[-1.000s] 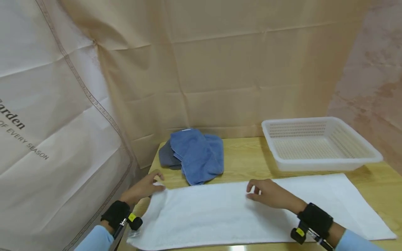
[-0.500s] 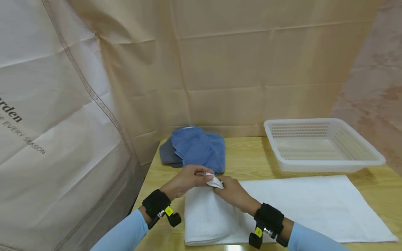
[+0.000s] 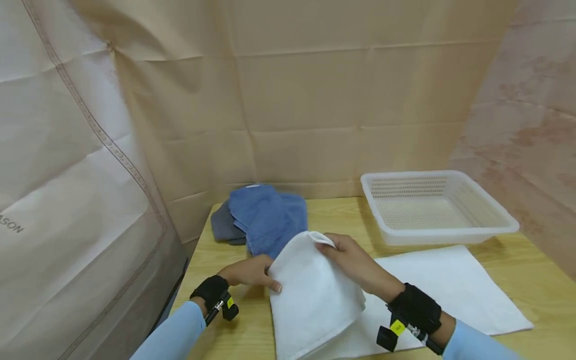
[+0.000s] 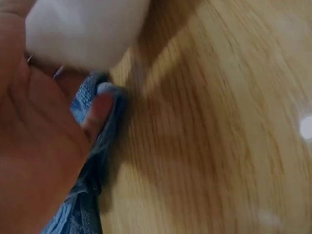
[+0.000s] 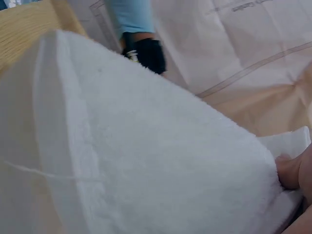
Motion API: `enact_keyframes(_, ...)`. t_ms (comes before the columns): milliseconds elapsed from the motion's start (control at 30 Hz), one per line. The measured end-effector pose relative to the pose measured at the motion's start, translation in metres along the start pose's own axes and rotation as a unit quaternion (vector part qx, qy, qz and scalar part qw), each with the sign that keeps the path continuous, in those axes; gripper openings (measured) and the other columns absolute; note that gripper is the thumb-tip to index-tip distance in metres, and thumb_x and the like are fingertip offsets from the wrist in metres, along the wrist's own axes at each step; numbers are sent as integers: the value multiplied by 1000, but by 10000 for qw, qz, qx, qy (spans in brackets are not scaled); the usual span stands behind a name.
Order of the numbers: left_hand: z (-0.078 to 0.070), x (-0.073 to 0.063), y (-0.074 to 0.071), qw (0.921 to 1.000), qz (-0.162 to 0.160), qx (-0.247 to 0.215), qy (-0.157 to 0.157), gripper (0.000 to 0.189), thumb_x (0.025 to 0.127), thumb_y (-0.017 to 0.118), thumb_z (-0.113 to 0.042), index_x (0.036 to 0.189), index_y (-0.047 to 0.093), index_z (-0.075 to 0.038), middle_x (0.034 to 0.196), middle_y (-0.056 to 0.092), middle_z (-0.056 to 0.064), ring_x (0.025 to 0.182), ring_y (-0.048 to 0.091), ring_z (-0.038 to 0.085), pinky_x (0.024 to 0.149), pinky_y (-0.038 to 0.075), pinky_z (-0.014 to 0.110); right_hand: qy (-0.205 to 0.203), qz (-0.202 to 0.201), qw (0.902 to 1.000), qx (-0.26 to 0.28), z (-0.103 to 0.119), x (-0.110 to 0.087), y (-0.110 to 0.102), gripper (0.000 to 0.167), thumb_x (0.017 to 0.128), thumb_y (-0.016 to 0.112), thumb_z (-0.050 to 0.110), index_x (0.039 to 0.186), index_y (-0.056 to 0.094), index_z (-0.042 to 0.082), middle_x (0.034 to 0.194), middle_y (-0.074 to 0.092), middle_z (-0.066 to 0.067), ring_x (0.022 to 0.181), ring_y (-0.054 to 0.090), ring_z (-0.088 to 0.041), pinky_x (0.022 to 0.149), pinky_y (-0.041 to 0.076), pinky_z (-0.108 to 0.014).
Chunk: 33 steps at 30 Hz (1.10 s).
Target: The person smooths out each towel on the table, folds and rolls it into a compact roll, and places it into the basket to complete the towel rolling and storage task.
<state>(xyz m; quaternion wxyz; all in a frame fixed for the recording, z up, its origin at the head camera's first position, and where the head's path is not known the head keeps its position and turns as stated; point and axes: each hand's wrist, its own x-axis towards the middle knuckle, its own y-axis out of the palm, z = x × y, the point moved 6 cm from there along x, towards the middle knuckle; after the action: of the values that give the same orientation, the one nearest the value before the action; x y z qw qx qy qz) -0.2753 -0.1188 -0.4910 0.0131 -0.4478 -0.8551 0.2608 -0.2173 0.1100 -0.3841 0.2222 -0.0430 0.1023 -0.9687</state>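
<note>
A white towel (image 3: 310, 300) lies along the front of the table, its left part folded over and lifted. My right hand (image 3: 348, 260) pinches the raised part at its upper edge; the right wrist view shows a thumb (image 5: 288, 173) pressed on the fluffy towel. At the towel's left edge is my left hand (image 3: 252, 274), its thumb extended over the edge and its other fingers partly hidden behind the cloth. In the left wrist view that palm (image 4: 41, 141) faces the camera, with blurred white cloth across the fingers.
A crumpled blue towel (image 3: 265, 215) lies on a grey cloth (image 3: 225, 224) at the table's back left. Back right stands a white perforated plastic basket (image 3: 450, 232). Beige fabric (image 3: 306, 100) hangs behind the wooden table (image 3: 333, 215), and pale printed fabric (image 3: 67, 200) hangs on the left.
The towel's left end was folded over to the right, both hands meeting at its corner midway. Now the right hand holds the fold raised, and the left hand has moved back left and lower.
</note>
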Motion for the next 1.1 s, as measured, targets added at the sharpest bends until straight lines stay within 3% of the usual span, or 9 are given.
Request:
enact_keyframes(133, -4, -16, -1, 9986, 147, -481, 132, 39, 89, 80, -47, 83, 73, -8, 70, 56, -11, 63, 46, 5, 59, 37, 24, 164, 44, 9987, 483, 20, -12, -14, 35, 109, 53, 29, 123, 62, -2, 92, 68, -14, 76, 69, -26, 64, 59, -42)
enact_keyframes(300, -17, -24, -10, 9943, 89, -1012, 312, 41, 100, 68, -42, 111, 74, -3, 103, 74, 1, 96, 68, 16, 88, 53, 32, 534, -455, 9958, 596, 41, -30, -47, 40, 109, 53, 31, 128, 56, -5, 91, 70, -13, 74, 72, -26, 62, 60, -43)
enact_keyframes(367, -21, -22, -12, 9944, 60, -978, 407, 36, 101, 67, -36, 118, 71, -4, 107, 74, 5, 101, 69, 21, 93, 53, 35, 620, -742, 9944, 418, 43, -38, -65, 43, 109, 54, 31, 131, 55, -6, 91, 70, -12, 73, 71, -25, 62, 59, -42)
enact_keyframes(433, -23, -18, -11, 9958, 55, -842, 366, 30, 99, 71, -31, 115, 73, -6, 102, 74, 3, 95, 68, 19, 87, 53, 34, 735, -991, 9922, 179, 36, -46, -85, 48, 109, 53, 33, 135, 52, -7, 91, 69, -10, 73, 70, -23, 62, 59, -40)
enact_keyframes(567, -16, -15, -4, 9982, 151, -563, 169, 21, 95, 77, -30, 98, 76, -9, 89, 65, -4, 80, 58, 12, 72, 46, 29, 1231, -1235, 9845, -196, -3, -65, -123, 57, 109, 50, 40, 141, 47, -7, 89, 67, -10, 72, 69, -23, 61, 58, -42)
enact_keyframes(700, -4, -14, 8, 9978, 398, -529, 49, 20, 97, 75, -28, 110, 73, -14, 103, 68, -1, 91, 60, 14, 81, 48, 30, 1638, -1183, 9763, -776, -63, -75, -150, 61, 109, 48, 44, 140, 48, -8, 88, 64, -11, 73, 66, -25, 63, 57, -43)
enact_keyframes(833, 4, -9, 16, 9987, 381, -327, 70, 21, 98, 72, -29, 112, 67, -15, 98, 64, -2, 88, 59, 12, 79, 47, 28, 1499, -1179, 9631, -1899, -108, -74, -163, 58, 110, 49, 41, 139, 53, -8, 98, 64, -13, 84, 63, -23, 71, 54, -40)
enact_keyframes(1033, 12, -11, 10, 9970, -276, 711, 98, 22, 99, 70, -36, 98, 64, -15, 84, 50, -6, 76, 49, 10, 68, 40, 27, 988, -1339, 9300, -3278, -134, -60, -162, 56, 109, 53, 29, 146, 46, -13, 133, 57, -35, 118, 59, -48, 94, 48, -60)
enact_keyframes(1100, 17, -18, 4, 9923, -632, 1060, -45, 23, 99, 70, -39, 96, 64, -17, 81, 51, -7, 75, 49, 10, 67, 40, 27, 1032, -1310, 9241, -3439, -140, -53, -157, 51, 109, 54, 27, 140, 51, -12, 128, 60, -34, 116, 59, -48, 92, 48, -59)
